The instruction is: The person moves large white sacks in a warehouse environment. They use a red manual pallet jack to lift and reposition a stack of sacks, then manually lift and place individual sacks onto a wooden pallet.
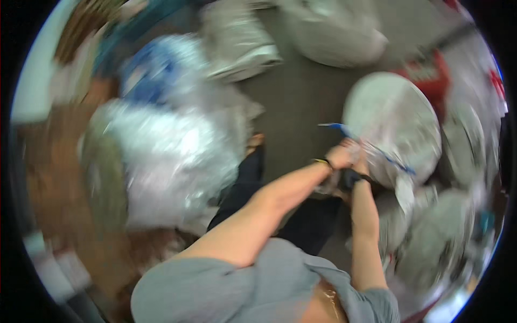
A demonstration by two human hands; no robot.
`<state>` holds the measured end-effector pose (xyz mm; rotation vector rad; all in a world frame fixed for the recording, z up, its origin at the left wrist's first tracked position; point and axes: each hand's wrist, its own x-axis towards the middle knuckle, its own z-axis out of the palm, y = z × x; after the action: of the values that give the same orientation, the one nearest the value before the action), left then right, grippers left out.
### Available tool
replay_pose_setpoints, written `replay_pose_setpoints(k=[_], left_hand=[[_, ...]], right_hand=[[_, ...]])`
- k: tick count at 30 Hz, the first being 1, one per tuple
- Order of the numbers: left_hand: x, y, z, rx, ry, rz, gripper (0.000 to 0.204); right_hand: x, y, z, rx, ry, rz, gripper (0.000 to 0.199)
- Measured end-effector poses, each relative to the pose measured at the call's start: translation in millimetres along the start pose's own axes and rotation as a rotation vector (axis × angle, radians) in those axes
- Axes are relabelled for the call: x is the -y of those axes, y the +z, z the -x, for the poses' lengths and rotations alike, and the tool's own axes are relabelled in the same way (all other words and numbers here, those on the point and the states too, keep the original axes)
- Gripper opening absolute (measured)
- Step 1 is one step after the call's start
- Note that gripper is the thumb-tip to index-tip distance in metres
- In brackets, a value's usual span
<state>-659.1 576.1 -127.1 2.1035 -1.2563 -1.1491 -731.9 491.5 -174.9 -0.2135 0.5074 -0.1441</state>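
A bulging white sack [396, 116] stands on the floor to my right. Across its near side runs a thin blue tie [396, 161], whose other end [335, 126] sticks out to the left. My left hand [341, 154], with a dark and yellow band at the wrist, is closed at the sack's left edge. Against it lies my right hand [360, 159], closed too, with a black watch [353, 177] at its wrist. Both seem to grip gathered sack material beside the tie. Motion blur and the overlap hide the fingertips.
Clear plastic-wrapped bundles [172, 156] fill the left, one with blue contents [151, 70]. Grey-white sacks lie at the far side [237, 40] and by my right arm [439, 237]. A red object [431, 75] stands behind the white sack. Brown cardboard [54, 172] is far left.
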Motion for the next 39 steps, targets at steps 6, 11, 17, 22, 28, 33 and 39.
replay_pose_setpoints(k=[6,11,17,22,28,33,39], left_hand=[[-12,68,54,-0.15,0.236,0.078,0.016],[-22,84,113,0.09,0.364,0.296,0.027],[-24,-8,200,0.44,-0.06,0.852,0.02],[30,-40,217,0.693,-0.036,0.528,0.026],[75,-38,190,0.686,-0.596,0.664,0.025],[131,-7,175,0.534,-0.721,0.672,0.025],[249,81,139,0.508,-0.133,-0.112,0.032]], right_hand=[[-5,-44,70,-0.392,-0.103,0.117,0.022],[-54,-30,172,-0.371,-0.222,1.416,0.01],[-145,54,164,-0.52,-0.248,0.936,0.013],[-229,21,113,-0.404,-0.018,0.213,0.019],[-212,76,66,-0.627,0.295,-0.39,0.034],[-136,34,135,-0.419,-0.03,1.261,0.04],[-2,-57,231,-1.01,0.029,1.135,0.044]])
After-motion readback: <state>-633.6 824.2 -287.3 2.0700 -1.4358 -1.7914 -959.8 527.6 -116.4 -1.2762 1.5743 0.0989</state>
